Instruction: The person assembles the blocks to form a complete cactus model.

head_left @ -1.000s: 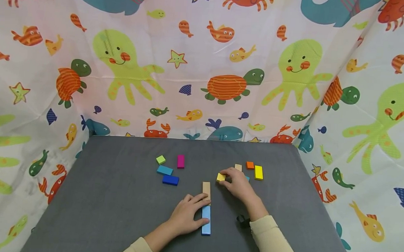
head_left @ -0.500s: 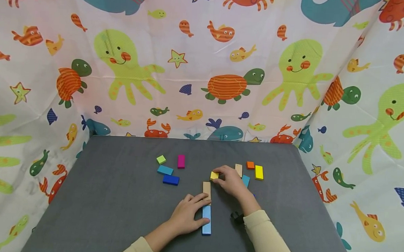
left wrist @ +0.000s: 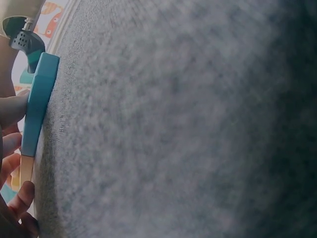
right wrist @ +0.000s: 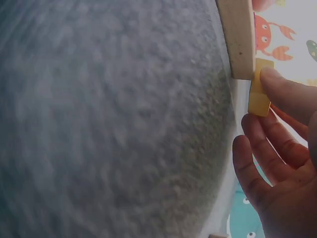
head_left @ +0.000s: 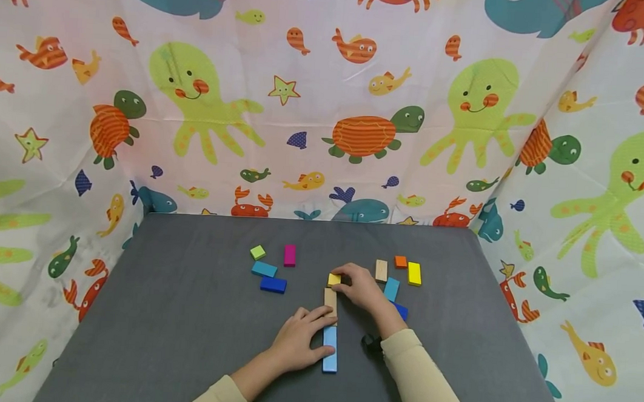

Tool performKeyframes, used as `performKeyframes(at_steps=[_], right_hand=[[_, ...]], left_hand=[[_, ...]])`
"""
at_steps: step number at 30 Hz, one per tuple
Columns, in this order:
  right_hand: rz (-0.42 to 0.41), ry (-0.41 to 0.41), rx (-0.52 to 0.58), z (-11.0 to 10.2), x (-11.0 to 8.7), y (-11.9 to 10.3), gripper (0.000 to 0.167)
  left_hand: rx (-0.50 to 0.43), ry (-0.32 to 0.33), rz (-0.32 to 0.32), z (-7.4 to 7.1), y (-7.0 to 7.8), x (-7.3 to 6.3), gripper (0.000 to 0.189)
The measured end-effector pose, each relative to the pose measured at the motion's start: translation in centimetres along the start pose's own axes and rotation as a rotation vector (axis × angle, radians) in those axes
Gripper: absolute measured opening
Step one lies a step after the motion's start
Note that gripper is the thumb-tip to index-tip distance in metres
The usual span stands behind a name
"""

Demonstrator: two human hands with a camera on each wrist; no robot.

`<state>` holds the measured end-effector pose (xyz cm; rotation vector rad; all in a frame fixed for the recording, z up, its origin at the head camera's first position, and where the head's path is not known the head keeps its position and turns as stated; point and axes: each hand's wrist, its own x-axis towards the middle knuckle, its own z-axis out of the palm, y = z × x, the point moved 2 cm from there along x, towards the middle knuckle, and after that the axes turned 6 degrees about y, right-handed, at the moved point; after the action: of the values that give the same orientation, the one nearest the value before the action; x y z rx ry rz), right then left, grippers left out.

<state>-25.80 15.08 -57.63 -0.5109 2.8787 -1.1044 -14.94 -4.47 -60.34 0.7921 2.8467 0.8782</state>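
Observation:
My left hand [head_left: 299, 341] rests on a row of blocks, fingers across a natural wood block [head_left: 330, 300] and thumb on a light blue block [head_left: 331, 335]. In the left wrist view that light blue block [left wrist: 40, 104] stands end to end with the wood block [left wrist: 26, 168]. At the row's far end, my right hand [head_left: 362, 289] pinches a small yellow block [head_left: 333, 280] between thumb and fingers. The right wrist view shows this yellow block [right wrist: 259, 104] right against the wood block's end [right wrist: 241, 44], with the other fingers spread below it.
Left of the row lie a green block [head_left: 257, 252], a magenta block [head_left: 289, 256], a teal block [head_left: 264, 269] and a blue block [head_left: 272, 284]. Beyond my right hand are wood [head_left: 381, 270], orange [head_left: 400, 262], yellow [head_left: 414, 274], teal [head_left: 391, 288] and blue [head_left: 400, 311] blocks.
My right hand has slid the small yellow block leftward to the far end of the wood block. More of the blocks behind that hand now show. The left hand has stayed in place.

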Motion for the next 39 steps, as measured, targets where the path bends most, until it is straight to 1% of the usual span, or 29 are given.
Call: performKeyframes(at_steps=[6,13,18,29,36,39], right_hand=[[0.030,-0.028,-0.002,0.44,0.21,0.15,0.033],[-0.006,-0.056,-0.034,0.51,0.36,-0.24,0.030],[-0.002,-0.067,-0.038,0.51,0.17,-0.54,0.030],[-0.017,-0.064,-0.032,0.55,0.25,-0.71,0.031],[-0.016,-0.056,-0.009,0.29,0.18,-0.65,0.040],[-0.019,-0.044,0.004,-0.10,0.08,-0.80,0.038]], left_hand=[[0.000,-0.005,-0.003,0.08,-0.04,0.02,0.061],[-0.011,-0.001,-0.011,-0.10,0.07,-0.07,0.061],[-0.013,-0.002,-0.008,-0.09,0.13,-0.12,0.061],[-0.007,0.002,-0.004,-0.09,0.12,-0.18,0.061],[-0.009,-0.005,-0.011,-0.28,0.32,-0.22,0.061],[-0.007,-0.005,-0.012,-0.37,0.38,-0.23,0.061]])
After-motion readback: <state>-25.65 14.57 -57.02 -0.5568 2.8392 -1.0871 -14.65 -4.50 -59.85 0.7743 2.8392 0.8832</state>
